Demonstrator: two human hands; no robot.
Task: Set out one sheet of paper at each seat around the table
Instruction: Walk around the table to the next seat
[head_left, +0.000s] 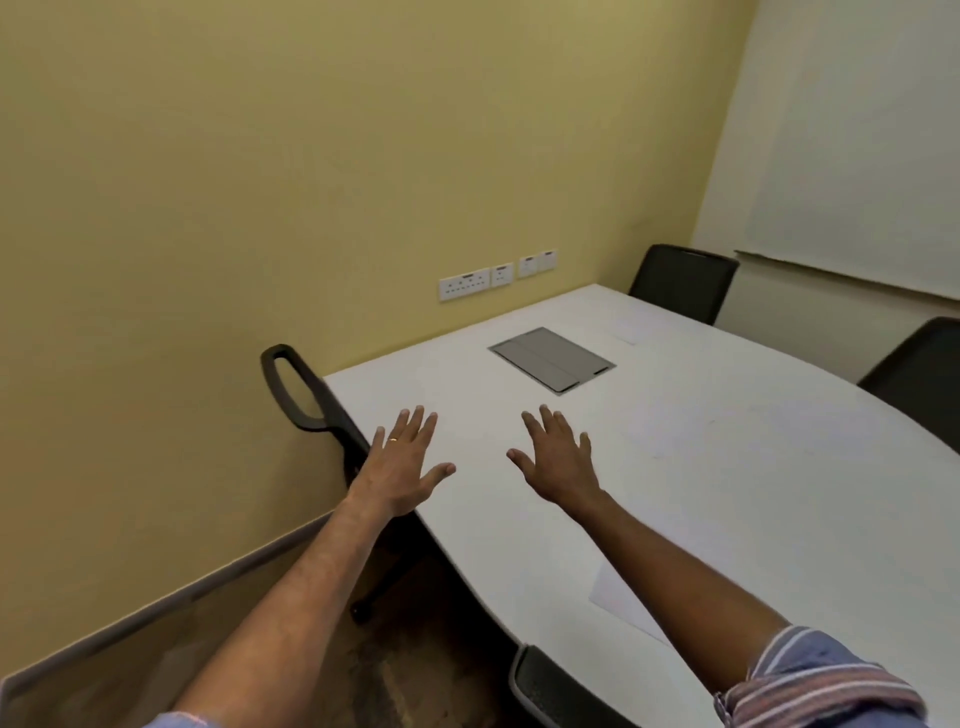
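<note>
Both the left hand (402, 470) and right hand (558, 460) hover released, fingers spread, over the white oval desk (727, 467). One white paper sheet (621, 603) lies near the front edge, another faint sheet (626, 330) far off. White on white, a seat could easily be missed or doubled.

walls (260, 182): yellow | whiteboard (857, 156): right wall | chairs (680, 280): dark | floor (415, 649): dark brown | wall sockets (465, 283)

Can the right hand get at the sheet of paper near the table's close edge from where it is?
Probably yes. The right hand is open, empty and spread over the table. The sheet lies flat under that forearm, nearer the body, with nothing on it. Drawing the hand back should reach it.
</note>
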